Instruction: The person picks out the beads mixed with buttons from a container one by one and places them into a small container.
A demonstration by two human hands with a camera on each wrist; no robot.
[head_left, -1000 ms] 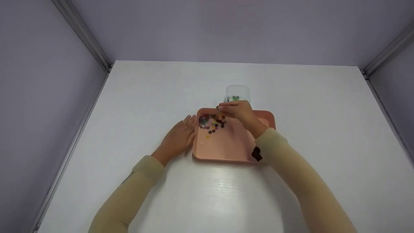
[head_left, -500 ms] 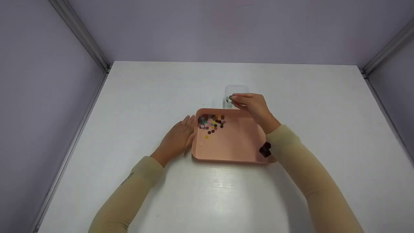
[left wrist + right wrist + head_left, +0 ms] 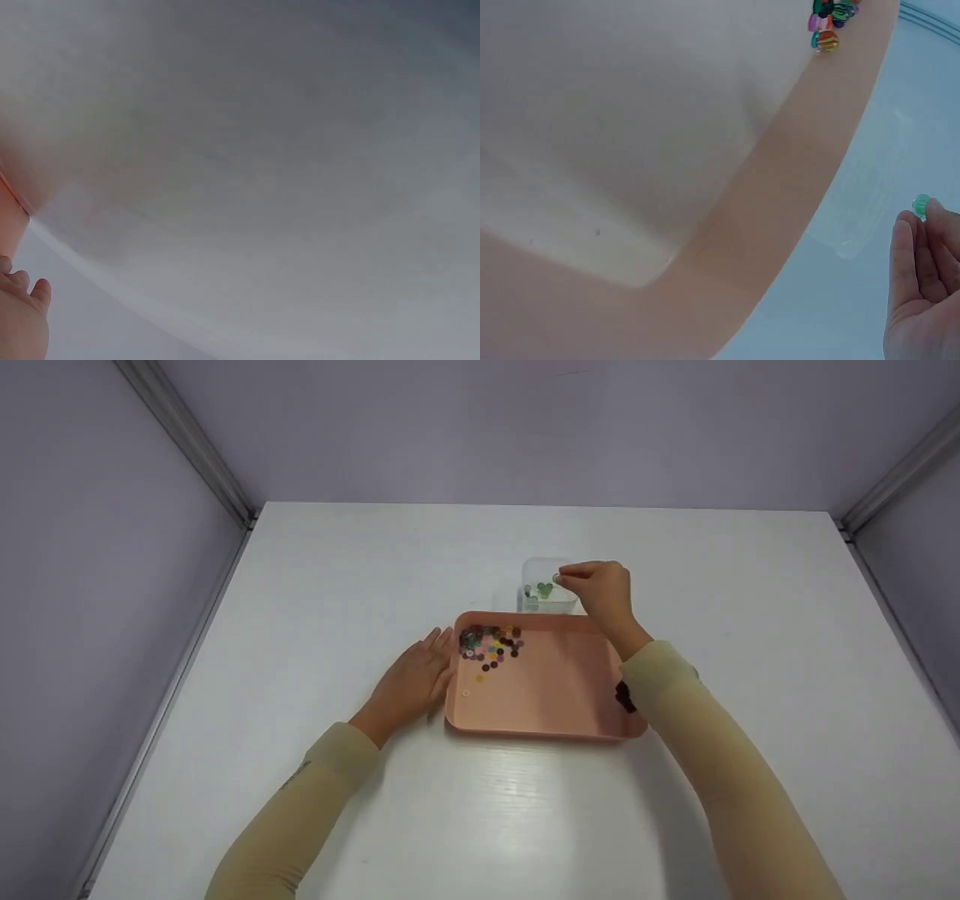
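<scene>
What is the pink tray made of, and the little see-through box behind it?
The pink tray looks like matte moulded plastic: even colour, rounded corners, soft sheen. The see-through box seems to be clear glossy plastic, since green buttons show through its wall; glass cannot be ruled out.

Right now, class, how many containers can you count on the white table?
2: a pink tray at the middle, and a small clear box just behind it, under the right hand.

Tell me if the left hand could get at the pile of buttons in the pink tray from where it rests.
Probably yes. The left hand rests against the pink tray on its left wall, the buttons lie just inside that side, and nothing covers them.
</scene>
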